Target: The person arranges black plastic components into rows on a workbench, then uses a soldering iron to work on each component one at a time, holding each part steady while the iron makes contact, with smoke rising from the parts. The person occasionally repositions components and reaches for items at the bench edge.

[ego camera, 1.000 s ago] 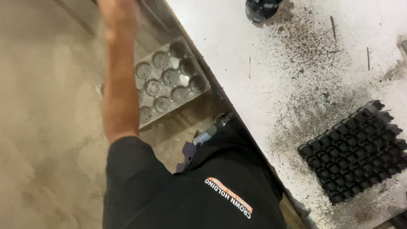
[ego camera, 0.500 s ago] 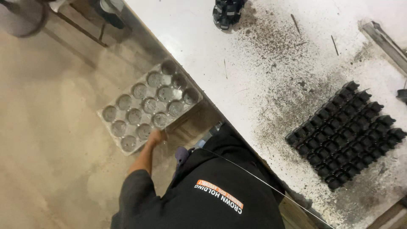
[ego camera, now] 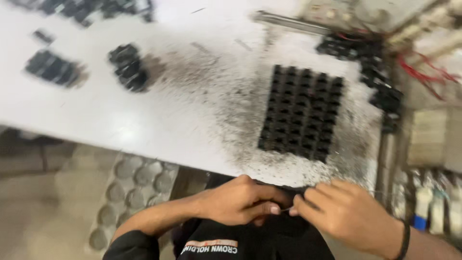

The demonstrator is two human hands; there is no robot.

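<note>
My left hand (ego camera: 238, 201) and my right hand (ego camera: 344, 214) meet in front of my chest, just below the near edge of the white table (ego camera: 144, 120). The fingertips of both pinch something thin and small between them; blur hides what it is. A black moulded tray of many small square cells (ego camera: 301, 113) lies on the table right above my hands, with dark crumbs scattered around it. My black shirt fills the bottom of the view.
A grey tray with round pockets (ego camera: 132, 190) sits on the floor under the table's left side. Small black parts (ego camera: 127, 67) lie at the table's far left, more black pieces and red wires (ego camera: 385, 82) at the right. White bottles (ego camera: 435, 207) stand at the right edge.
My left hand has come up from the grey floor tray to meet my right hand at my chest. The view has swung from the floor to the table top.
</note>
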